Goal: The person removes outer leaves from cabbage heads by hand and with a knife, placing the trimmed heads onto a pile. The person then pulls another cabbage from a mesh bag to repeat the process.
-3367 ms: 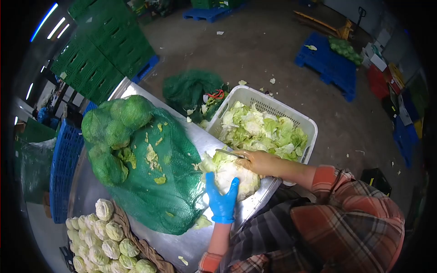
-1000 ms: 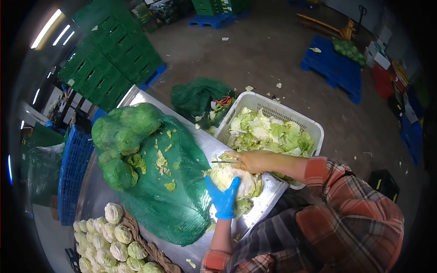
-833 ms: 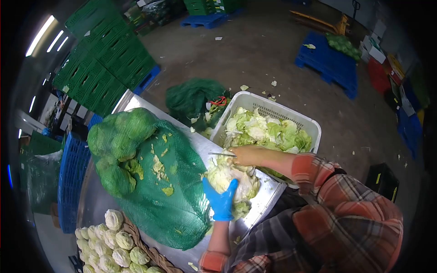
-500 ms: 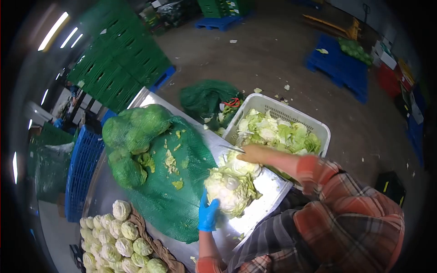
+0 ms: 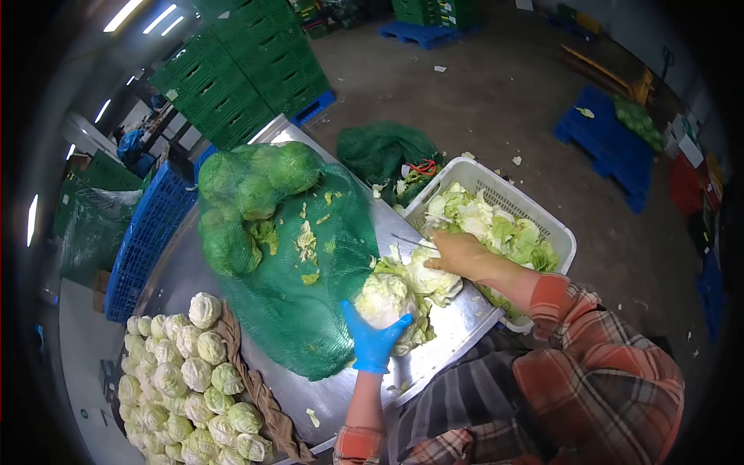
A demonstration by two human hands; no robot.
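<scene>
My left hand [image 5: 375, 338], in a blue glove, rests with thumb and fingers spread against the near side of a cabbage [image 5: 385, 300] on the metal table [image 5: 453, 329]. Bare and closed, my right hand [image 5: 456, 254] holds a knife [image 5: 413, 242], its thin blade pointing left. Loose pale leaves [image 5: 435, 283] lie under and beside that hand. Left of the cabbage, a green net bag [image 5: 310, 341] is spread over the table, with several green cabbages [image 5: 260, 186] inside its far end.
A white crate [image 5: 564, 236] of leaves stands at the table's right edge. Trimmed cabbages [image 5: 170, 380] are piled at lower left beside a brown cloth [image 5: 260, 387]. Green crates [image 5: 248, 70] and blue pallets [image 5: 608, 147] stand farther off. Another person [image 5: 132, 147] is at far left.
The view has shifted, showing more of the cabbage pile. My left hand has moved round to the cabbage's near side with fingers spread. My right hand still holds the knife over the leaves.
</scene>
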